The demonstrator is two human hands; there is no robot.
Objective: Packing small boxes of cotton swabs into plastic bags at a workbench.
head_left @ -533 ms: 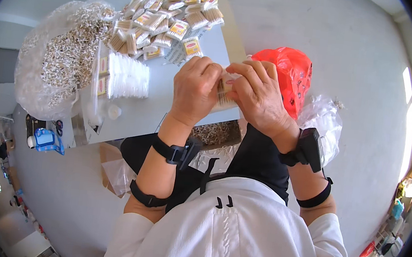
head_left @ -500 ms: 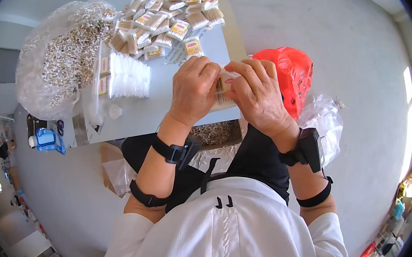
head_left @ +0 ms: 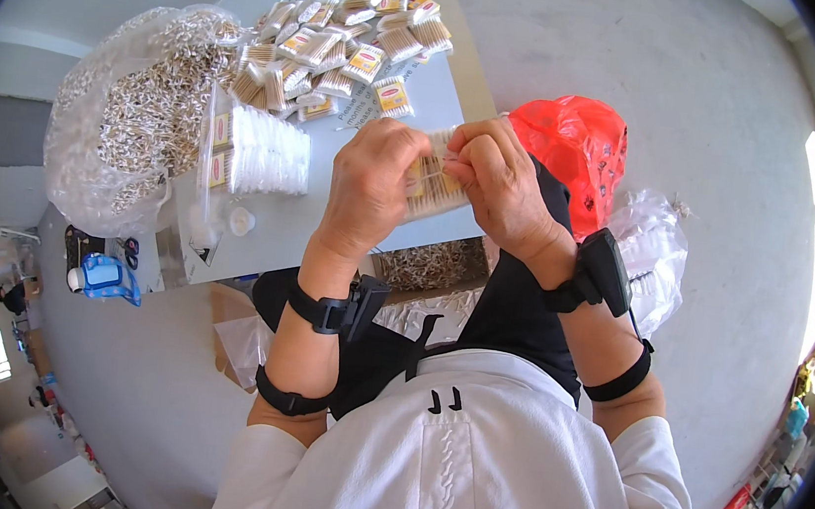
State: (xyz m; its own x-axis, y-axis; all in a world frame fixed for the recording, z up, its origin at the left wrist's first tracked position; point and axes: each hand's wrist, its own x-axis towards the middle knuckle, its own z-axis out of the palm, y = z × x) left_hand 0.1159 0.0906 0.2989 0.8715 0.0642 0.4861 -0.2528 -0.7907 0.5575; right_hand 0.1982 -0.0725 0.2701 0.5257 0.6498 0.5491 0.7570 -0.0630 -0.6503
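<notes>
A clear pack of cotton swabs (head_left: 431,189) with a yellow label is held up between my two hands, over the table's near right edge. My left hand (head_left: 373,176) is closed on its left side, fingers curled. At the upper right of the pack, my right hand (head_left: 502,187) pinches the clear wrap with thumb and fingers. My fingertips are partly hidden behind the knuckles. Farther back on the table lies a heap of filled swab packs (head_left: 337,55), one pack (head_left: 393,97) lying slightly apart toward me.
Left on the table are a stack of clear bags (head_left: 274,153) and a big clear sack of loose swabs (head_left: 143,122). Below the near edge sits a box of loose swabs (head_left: 433,265). A red plastic bag (head_left: 581,159) and a clear bag (head_left: 651,255) are at right.
My hands have drawn slightly apart, and more of the swab pack shows between them. My right fingers have shifted on the wrap. The whole view has moved a little.
</notes>
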